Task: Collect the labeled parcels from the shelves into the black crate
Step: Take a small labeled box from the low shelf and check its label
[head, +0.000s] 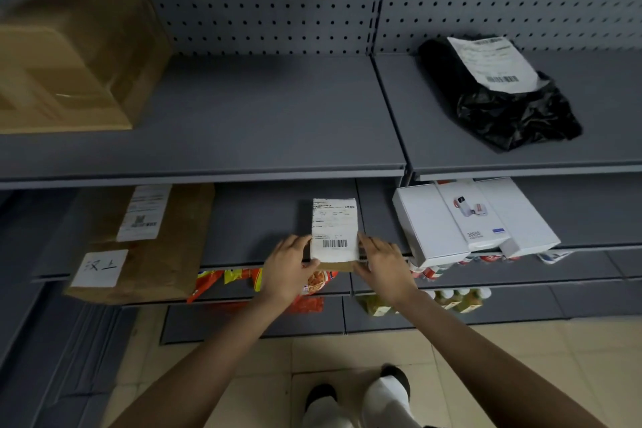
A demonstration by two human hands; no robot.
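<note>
A small brown parcel [335, 231] with a white barcode label lies at the front edge of the middle shelf [250, 219]. My left hand [290, 266] grips its left side and my right hand [380, 266] grips its right side. On the same shelf to the left rests a labeled brown paper parcel [146, 247]. A black plastic bag parcel [503, 97] with a white label lies on the upper shelf at the right. A large cardboard box [69, 49] stands on the upper shelf at the left. The black crate is out of view.
White product boxes [476, 219] are stacked on the middle shelf to the right of my hands. Snack bags [243, 280] and bottles [451, 299] fill the lower shelves. Pegboard backs the shelving. Tiled floor and my shoes [357, 396] are below.
</note>
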